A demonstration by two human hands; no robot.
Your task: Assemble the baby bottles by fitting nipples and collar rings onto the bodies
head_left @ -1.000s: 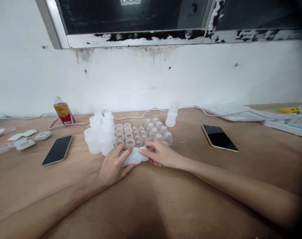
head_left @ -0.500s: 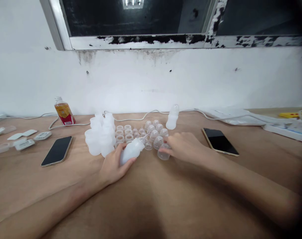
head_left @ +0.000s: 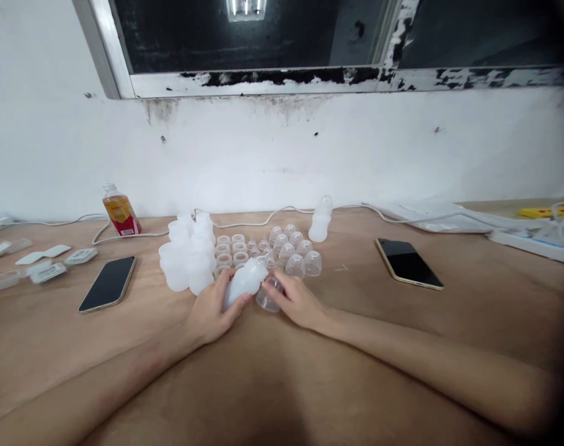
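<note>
My left hand (head_left: 215,310) is wrapped round a milky white baby bottle (head_left: 245,280), tilted with its nipple end up to the right. Beside it, my right hand (head_left: 297,298) grips a clear dome-shaped bottle cap (head_left: 267,300), held low near the bottle's neck. Behind the hands stand several white bottle bodies (head_left: 189,257), then rows of collar rings (head_left: 223,249), clear nipples (head_left: 258,246) and more clear caps (head_left: 295,265). A capped baby bottle (head_left: 320,220) stands upright at the back.
One phone (head_left: 108,284) lies at the left and another phone (head_left: 409,263) at the right. A drink bottle (head_left: 122,210) stands near the wall by a white cable (head_left: 258,223). Small white packs (head_left: 48,272) lie far left; a power strip (head_left: 533,244) is far right.
My right hand left the bottle's neck, took a clear cap from the right-hand group and brought it left beside the bottle. My left hand kept the bottle and tilted its top upward.
</note>
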